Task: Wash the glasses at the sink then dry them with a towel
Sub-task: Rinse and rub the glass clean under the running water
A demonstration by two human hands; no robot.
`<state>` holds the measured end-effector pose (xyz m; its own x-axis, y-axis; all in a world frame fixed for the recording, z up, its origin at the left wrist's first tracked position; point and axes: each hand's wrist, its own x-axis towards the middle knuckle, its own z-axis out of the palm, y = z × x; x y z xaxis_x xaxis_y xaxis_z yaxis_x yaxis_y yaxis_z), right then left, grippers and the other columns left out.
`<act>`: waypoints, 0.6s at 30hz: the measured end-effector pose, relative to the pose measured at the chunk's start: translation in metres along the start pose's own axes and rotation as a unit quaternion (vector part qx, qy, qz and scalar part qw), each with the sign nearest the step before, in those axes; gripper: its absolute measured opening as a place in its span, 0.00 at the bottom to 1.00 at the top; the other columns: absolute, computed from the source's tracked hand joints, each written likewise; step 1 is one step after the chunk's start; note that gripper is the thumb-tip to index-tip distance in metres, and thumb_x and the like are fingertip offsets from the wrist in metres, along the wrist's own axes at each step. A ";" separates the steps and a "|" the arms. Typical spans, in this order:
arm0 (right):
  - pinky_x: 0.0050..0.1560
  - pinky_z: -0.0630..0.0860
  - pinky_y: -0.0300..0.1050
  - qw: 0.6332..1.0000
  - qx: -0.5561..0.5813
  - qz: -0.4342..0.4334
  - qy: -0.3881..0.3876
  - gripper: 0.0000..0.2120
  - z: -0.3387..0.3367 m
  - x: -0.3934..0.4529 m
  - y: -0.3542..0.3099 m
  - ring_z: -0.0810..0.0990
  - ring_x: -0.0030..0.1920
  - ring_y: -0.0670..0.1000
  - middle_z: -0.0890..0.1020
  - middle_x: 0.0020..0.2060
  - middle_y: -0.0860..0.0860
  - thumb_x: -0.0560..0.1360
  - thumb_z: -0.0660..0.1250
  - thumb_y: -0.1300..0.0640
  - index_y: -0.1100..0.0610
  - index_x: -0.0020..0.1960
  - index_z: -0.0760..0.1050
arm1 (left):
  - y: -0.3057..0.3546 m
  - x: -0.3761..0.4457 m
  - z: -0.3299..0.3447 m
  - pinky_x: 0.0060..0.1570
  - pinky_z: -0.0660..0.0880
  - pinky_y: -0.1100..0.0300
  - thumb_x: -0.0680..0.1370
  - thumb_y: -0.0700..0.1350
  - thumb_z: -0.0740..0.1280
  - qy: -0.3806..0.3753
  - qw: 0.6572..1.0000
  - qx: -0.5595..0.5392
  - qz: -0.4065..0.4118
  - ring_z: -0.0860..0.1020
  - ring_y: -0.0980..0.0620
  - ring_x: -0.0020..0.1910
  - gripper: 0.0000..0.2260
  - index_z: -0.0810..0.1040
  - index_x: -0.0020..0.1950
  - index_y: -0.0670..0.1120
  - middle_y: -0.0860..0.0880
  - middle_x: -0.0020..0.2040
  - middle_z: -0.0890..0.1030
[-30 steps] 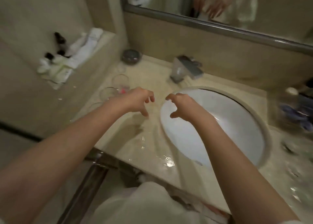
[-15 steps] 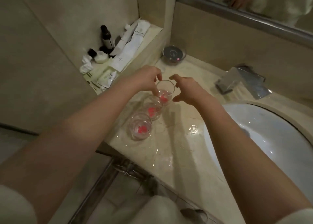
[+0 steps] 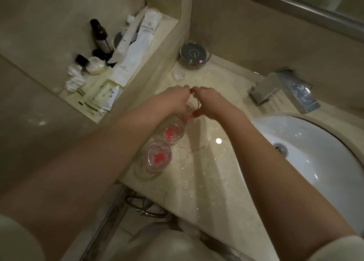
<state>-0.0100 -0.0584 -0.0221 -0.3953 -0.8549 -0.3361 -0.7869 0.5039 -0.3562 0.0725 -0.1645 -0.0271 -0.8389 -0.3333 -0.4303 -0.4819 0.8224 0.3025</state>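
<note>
Three clear glasses with red marks at the bottom stand in a row on the marble counter, left of the white sink. My left hand and my right hand both curl round the farthest glass, fingertips nearly meeting over its rim. The middle glass sits partly under my left wrist. The nearest glass stands free close to the counter's front edge.
A chrome faucet stands behind the sink. A small glass dish sits at the back of the counter. The raised ledge at left holds toiletry packets, a dark bottle and crumpled tissue. The counter is wet.
Both hands moved left from over the sink's edge to the row of glasses and closed round the farthest glass. The view swung left and down.
</note>
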 end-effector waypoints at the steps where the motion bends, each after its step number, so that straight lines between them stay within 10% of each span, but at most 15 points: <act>1: 0.57 0.71 0.47 1.000 0.000 0.001 0.000 0.36 0.001 0.000 0.001 0.75 0.60 0.58 0.75 0.63 0.58 0.69 0.76 0.59 0.58 0.73 0.64 | 0.000 0.001 0.004 0.47 0.75 0.53 0.64 0.51 0.81 0.002 1.000 -0.004 0.001 0.77 0.44 0.55 0.42 0.63 0.71 0.41 0.43 0.59 0.75; 8: 0.57 0.71 0.44 0.993 0.102 0.013 0.049 0.33 0.014 -0.032 0.021 0.76 0.59 0.56 0.74 0.64 0.57 0.72 0.73 0.59 0.57 0.74 0.64 | 0.008 -0.002 0.020 0.54 0.77 0.49 0.62 0.51 0.80 0.057 0.997 -0.038 0.035 0.78 0.45 0.58 0.40 0.68 0.70 0.43 0.46 0.61 0.78; 13: 0.48 0.66 0.22 0.948 0.293 0.036 0.116 0.33 0.023 -0.086 0.058 0.72 0.54 0.47 0.71 0.65 0.52 0.74 0.72 0.61 0.53 0.75 0.62 | 0.050 -0.004 0.030 0.54 0.74 0.57 0.59 0.46 0.81 0.064 0.983 -0.153 0.077 0.77 0.50 0.57 0.38 0.72 0.67 0.46 0.47 0.60 0.77; 18: 0.51 0.72 0.30 0.887 0.427 0.086 0.154 0.28 0.018 -0.141 0.100 0.78 0.50 0.41 0.73 0.63 0.42 0.74 0.71 0.56 0.47 0.72 0.67 | 0.106 -0.006 0.054 0.46 0.72 0.70 0.52 0.49 0.77 0.054 0.934 -0.346 0.073 0.76 0.56 0.54 0.35 0.73 0.58 0.54 0.46 0.57 0.74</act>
<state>-0.0244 0.1151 -0.0264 -0.6881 -0.6837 -0.2429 -0.1079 0.4275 -0.8976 0.0404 -0.0503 -0.0388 -0.9111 -0.3160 -0.2645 -0.3771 0.3803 0.8445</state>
